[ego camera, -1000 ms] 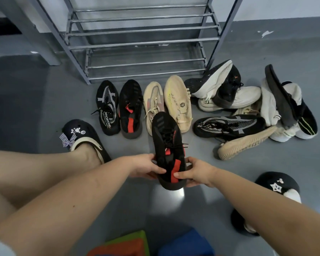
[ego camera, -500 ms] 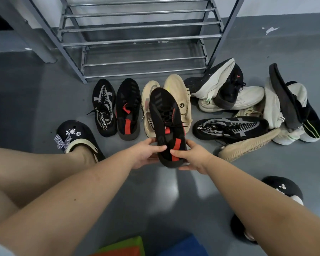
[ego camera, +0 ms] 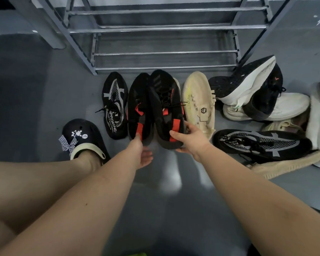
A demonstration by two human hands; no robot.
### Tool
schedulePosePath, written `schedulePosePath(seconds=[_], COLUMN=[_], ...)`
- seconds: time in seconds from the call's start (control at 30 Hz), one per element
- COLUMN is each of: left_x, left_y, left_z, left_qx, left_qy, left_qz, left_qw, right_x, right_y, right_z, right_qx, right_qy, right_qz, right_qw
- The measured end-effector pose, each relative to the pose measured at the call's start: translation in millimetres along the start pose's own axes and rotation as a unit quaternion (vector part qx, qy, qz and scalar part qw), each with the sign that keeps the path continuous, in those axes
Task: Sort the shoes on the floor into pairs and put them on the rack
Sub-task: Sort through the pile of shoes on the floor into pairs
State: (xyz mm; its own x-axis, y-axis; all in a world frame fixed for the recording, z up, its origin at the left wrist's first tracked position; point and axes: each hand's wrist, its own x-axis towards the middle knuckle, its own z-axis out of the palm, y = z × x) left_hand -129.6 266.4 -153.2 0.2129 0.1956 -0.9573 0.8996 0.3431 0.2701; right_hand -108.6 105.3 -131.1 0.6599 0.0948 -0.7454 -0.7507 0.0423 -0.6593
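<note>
Head view looks down at a grey floor (ego camera: 44, 89) with a grey metal tube rack (ego camera: 164, 30) across the upper middle of the frame, its rails bare. The right hand (ego camera: 190, 139) holds a black knit sneaker with red-orange tabs (ego camera: 166, 108) by the heel, fingers (ego camera: 175, 134) clamped around its back end, toe pointing at the rack. It sits just right of its matching black and red-orange sneaker (ego camera: 139, 108), which lies on the floor; the two touch along their sides. The left hand (ego camera: 140, 150) reaches for the heel of that floor shoe, fingers apart and only the tips touching it, nothing gripped.

Left of the pair lies a black sneaker with grey mesh panels (ego camera: 115, 106); its likely mate (ego camera: 257, 143) lies at centre right. A cream knit sneaker (ego camera: 199, 102) lies just right of the held shoe, and a mixed heap of black and white shoes (ego camera: 262, 97) fills the upper right.

The step in hand looks like pairing the black and red-orange shoes. The next move probably calls for the left hand to close on the floor shoe's heel, then both shoes to go side by side onto a rail, toes inward.
</note>
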Motion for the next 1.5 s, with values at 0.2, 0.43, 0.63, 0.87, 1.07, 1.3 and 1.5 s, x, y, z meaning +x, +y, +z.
schedulePosePath(seconds=[0.2, 0.43, 0.63, 0.87, 1.07, 1.3, 1.5], left_x=[18.7, 31.8, 23.3, -20.1, -71.7, -145.8, -213.5], left_y=[15.6, 13.4, 17.2, 30.0, 20.7, 26.1, 49.1], left_z=[3.7, 0.7, -3.0, 0.3, 4.9, 14.8, 17.0], left_qx=[-0.092, -0.163, -0.236, -0.257, -0.263, -0.219, -0.202], left_qy=[0.065, 0.057, 0.036, -0.016, -0.068, -0.106, -0.138], left_qz=[-0.01, 0.013, 0.048, 0.093, 0.112, 0.186, 0.245], left_qw=[0.994, 0.985, 0.97, 0.962, 0.956, 0.952, 0.938], right_x=[26.2, 37.4, 29.4, -9.5, -62.2, -119.5, -158.7], right_y=[-7.5, 0.0, -9.6, -33.5, -34.6, -67.2, -117.7], right_z=[1.7, 4.0, 9.6, 6.0, -12.5, -19.6, -22.2], right_qx=[-0.005, -0.048, -0.023, 0.087, 0.169, 0.187, 0.19], right_qy=[0.021, 0.045, 0.019, 0.008, -0.034, -0.036, -0.051], right_qz=[-0.003, 0.015, 0.023, 0.041, 0.03, -0.065, -0.153], right_qw=[1.0, 0.998, 0.999, 0.995, 0.985, 0.979, 0.969])
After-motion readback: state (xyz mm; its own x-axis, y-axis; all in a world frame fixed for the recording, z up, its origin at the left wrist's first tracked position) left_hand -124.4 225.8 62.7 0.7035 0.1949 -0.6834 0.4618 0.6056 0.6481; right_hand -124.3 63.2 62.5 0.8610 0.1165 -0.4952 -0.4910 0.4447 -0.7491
